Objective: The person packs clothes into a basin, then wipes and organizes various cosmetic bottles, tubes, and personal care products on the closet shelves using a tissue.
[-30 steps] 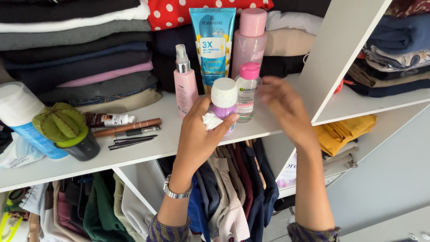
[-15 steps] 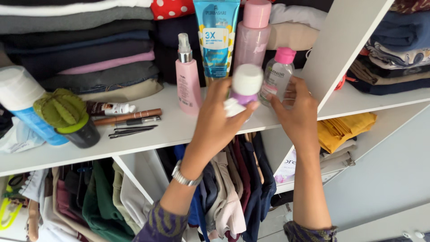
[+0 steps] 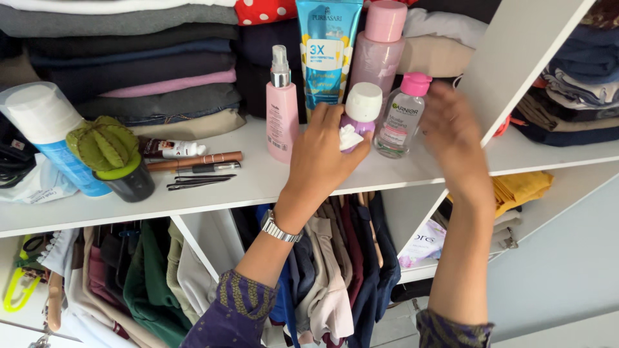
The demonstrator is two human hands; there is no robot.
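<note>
White shelf (image 3: 258, 183), left hand (image 3: 322, 158) around purple bottle (image 3: 361, 113)

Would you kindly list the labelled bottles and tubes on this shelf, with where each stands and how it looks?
Lilac bottle: white cap, in the left hand.
Clear bottle: pink cap, white label, beside the right hand.
Blue tube: upright, at the back.
Pink spray bottle: left of the tube.
Tall pink bottle: behind the lilac one.

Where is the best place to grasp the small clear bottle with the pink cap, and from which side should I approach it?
Probably the waist of the clear bottle, from the front right: it stands upright, the purple bottle in the left hand crowds its left, and the right hand is nearest.
</note>
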